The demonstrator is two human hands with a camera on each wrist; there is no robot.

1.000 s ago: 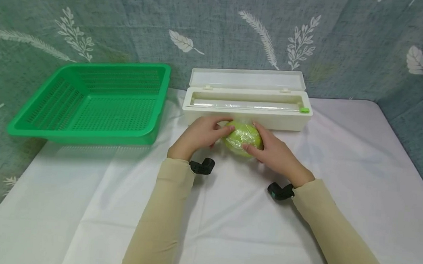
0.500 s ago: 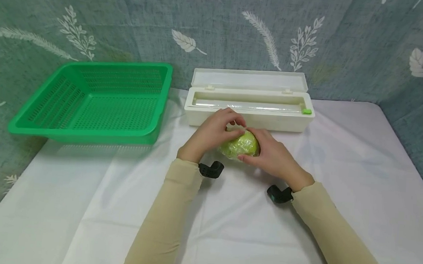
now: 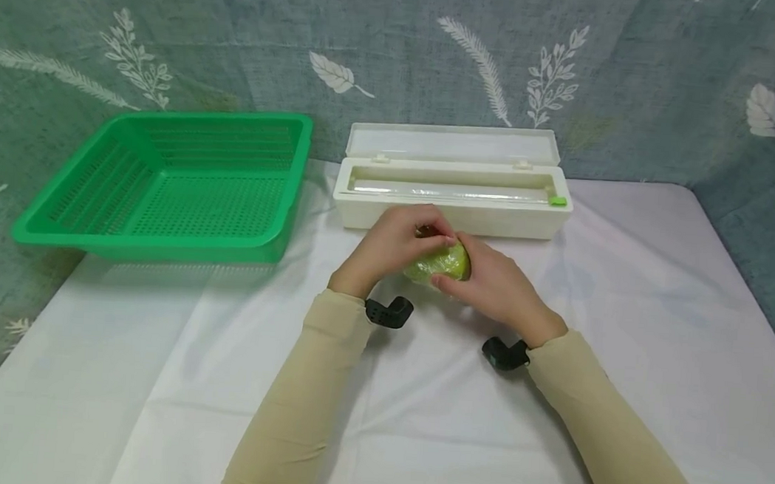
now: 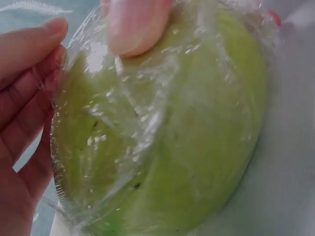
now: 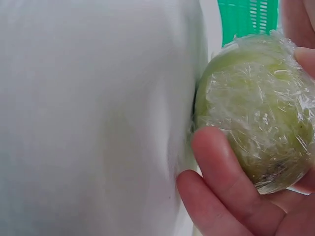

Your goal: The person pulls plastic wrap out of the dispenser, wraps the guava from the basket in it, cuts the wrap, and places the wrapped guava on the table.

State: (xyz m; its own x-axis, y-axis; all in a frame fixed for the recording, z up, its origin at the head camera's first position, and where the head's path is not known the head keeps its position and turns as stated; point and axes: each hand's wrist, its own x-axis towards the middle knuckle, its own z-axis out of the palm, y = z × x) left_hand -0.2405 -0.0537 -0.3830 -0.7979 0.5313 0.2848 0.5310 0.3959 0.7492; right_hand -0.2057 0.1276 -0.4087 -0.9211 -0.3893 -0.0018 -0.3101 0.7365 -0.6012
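Note:
A round green fruit point(image 3: 451, 259) wrapped in crinkled cling film point(image 4: 147, 118) sits between both hands on the white cloth. My left hand point(image 3: 404, 236) is over its far left side, thumb pressed on the wrapped top and curled fingers at the edge of the film. From the right, my right hand point(image 3: 498, 282) grips the fruit, thumb on the near side; in the right wrist view its fingers point(image 5: 229, 177) bend along the lower part. Much of the fruit is hidden by the hands in the head view.
Just behind the hands stands a white cling film dispenser box point(image 3: 455, 220), lid point(image 3: 453, 144) raised, with a film roll point(image 3: 391, 188) and green slider point(image 3: 558, 201). To the left is a green plastic basket point(image 3: 147, 244). A leaf-patterned curtain point(image 3: 399, 58) hangs behind the table.
My left hand has moved right and over the top of the fruit, its fingers now more curled. The fruit is more covered, and my right hand has shifted slightly left.

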